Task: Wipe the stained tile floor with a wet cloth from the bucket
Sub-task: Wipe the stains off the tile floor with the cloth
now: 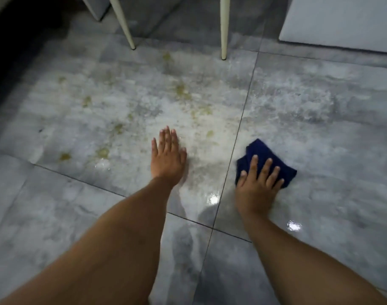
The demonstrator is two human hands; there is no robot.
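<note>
A grey marbled tile floor (320,133) fills the view, wet and glossy near me. Yellow-brown stains (182,91) are scattered over the middle tile, from its far edge down to its near left part. My right hand (257,183) presses flat on a dark blue cloth (262,151) lying on the tile just right of a grout line. My left hand (167,156) rests flat on the stained tile with its fingers spread and nothing in it. No bucket is in view.
Two cream chair legs (123,23) (224,27) stand on the floor at the far side of the stained tile. A pale flat panel (342,18) lies at the top right. The far left is dark shadow.
</note>
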